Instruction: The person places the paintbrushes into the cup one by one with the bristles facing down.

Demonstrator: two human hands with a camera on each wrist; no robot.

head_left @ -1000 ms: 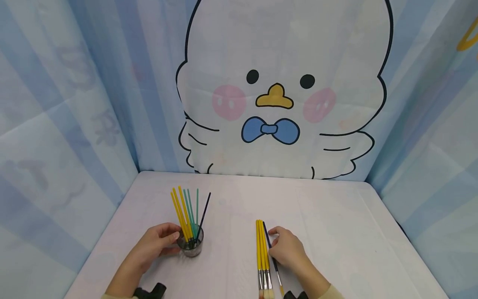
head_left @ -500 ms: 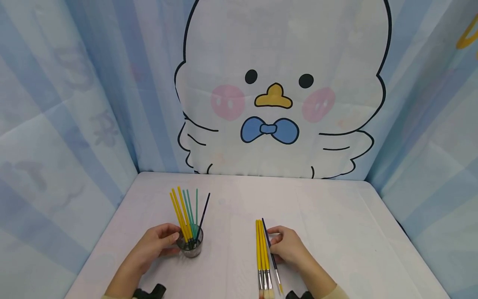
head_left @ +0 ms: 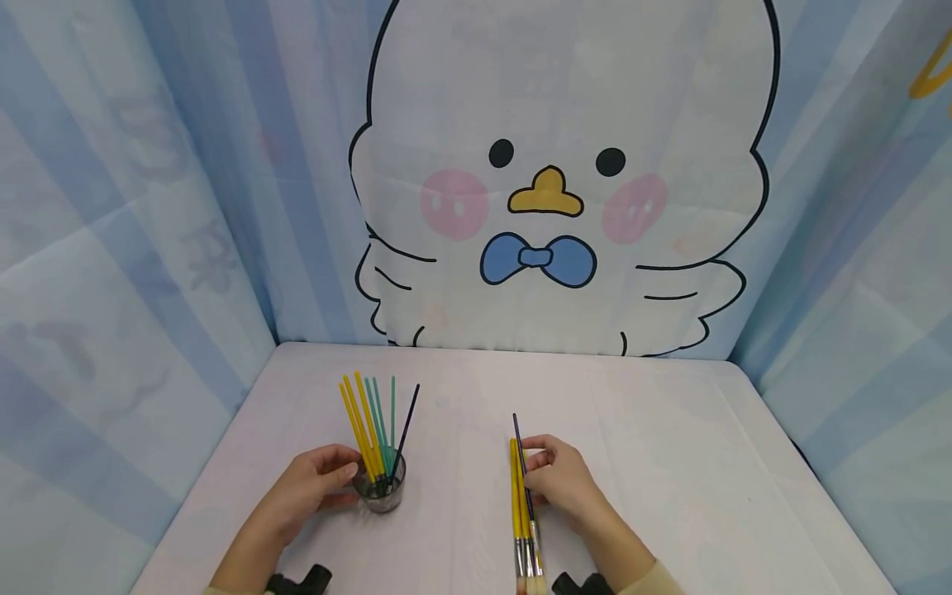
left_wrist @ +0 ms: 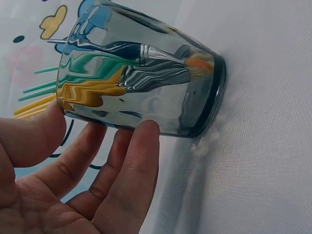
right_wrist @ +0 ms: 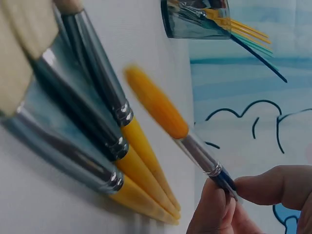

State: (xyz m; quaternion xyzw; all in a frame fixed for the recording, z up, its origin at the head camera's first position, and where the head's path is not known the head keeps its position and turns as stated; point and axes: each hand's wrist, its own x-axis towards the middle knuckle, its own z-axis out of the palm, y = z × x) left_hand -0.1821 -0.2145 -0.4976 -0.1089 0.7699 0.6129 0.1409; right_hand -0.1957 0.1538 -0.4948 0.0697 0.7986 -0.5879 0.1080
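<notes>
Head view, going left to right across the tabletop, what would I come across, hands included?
Left hand → glass of brushes → three yellow-handled brushes lying down → right hand.

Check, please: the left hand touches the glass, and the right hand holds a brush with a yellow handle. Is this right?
Not quite: the handle of the brush in the right hand is dark blue, not yellow; the right wrist view shows it. The left hand touches the glass.
</notes>
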